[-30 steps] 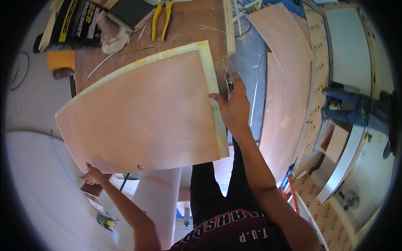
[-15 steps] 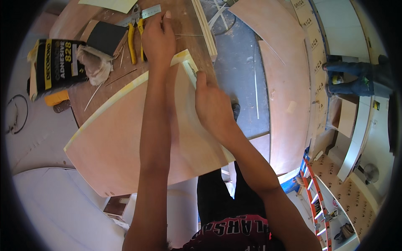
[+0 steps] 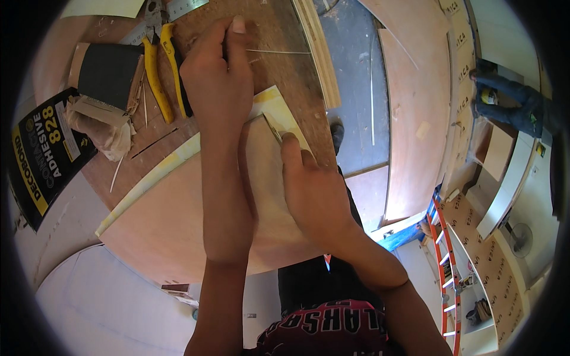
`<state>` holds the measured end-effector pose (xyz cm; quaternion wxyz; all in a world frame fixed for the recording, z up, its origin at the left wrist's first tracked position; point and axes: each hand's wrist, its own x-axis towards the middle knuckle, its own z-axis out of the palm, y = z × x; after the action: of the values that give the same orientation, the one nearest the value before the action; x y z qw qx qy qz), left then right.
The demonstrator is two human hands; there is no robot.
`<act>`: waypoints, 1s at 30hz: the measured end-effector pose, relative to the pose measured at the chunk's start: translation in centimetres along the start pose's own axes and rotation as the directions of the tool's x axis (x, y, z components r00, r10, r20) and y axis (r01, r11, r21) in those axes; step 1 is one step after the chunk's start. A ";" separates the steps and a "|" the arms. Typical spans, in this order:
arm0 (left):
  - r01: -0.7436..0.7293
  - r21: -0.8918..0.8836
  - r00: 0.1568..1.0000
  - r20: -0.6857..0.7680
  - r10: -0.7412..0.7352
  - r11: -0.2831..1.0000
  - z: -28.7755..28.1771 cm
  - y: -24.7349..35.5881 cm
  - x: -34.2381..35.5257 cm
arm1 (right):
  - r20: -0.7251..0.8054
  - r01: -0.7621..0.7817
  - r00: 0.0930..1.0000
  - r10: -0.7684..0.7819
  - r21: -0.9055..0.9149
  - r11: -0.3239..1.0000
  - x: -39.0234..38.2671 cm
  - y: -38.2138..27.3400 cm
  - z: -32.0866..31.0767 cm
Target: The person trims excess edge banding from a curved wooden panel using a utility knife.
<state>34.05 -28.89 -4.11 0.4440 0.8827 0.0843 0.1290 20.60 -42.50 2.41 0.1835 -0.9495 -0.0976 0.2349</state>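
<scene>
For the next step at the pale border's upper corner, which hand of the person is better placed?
Probably the right hand: it holds a narrow tool, whose tip is near the tan sheet's corner, beside the pale border. The left hand is farther forward, over the workbench, near the yellow-handled pliers.

Left hand (image 3: 218, 80) forward, palm down; right hand (image 3: 314, 196) curled.

The thin, curved wooden panel (image 3: 169, 216) is plain pinkish tan; the slim, curved pliers handles (image 3: 156, 83) are yellow and black.
</scene>
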 end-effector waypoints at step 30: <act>-0.039 0.045 0.997 0.074 0.035 0.998 -0.2 1.7 0.0 | 0.116 -0.077 0.991 0.060 0.145 0.987 -2.3 0.1 -0.2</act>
<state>34.04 -29.70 -2.64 0.4236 0.8983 0.0548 0.1029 18.71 -43.28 3.41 0.2398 -0.9214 -0.0571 0.3003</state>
